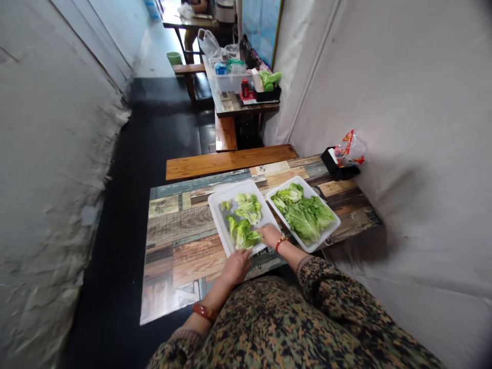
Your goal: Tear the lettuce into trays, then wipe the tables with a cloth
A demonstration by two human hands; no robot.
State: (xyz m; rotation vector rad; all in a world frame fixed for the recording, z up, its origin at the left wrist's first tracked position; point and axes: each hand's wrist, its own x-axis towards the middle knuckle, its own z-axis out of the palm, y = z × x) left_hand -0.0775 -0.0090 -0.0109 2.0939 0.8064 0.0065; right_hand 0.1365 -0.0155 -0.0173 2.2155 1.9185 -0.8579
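Note:
Two white plastic trays stand side by side on the table. The left tray (pixel 216 201) holds a few loose lettuce leaves (pixel 248 207), and the right tray (pixel 333 219) is filled with greener lettuce (pixel 305 215). At the near rim of the left tray, my left hand (pixel 236 265) has its fingers closed at the base of a lettuce clump (pixel 242 231). My right hand (pixel 270 235), reaching in over the tray's right side, grips that clump's right end. Fingertips of both hands are partly hidden by leaves and small in view.
A patchwork wood-pattern table (pixel 184 256) carries the trays, with a black box (pixel 338 166) holding a red-printed plastic bag against the right wall. Beyond lie a wooden bench (pixel 226 162) and another cluttered table (pixel 230 106). A person's arm (pixel 199 7) shows far back.

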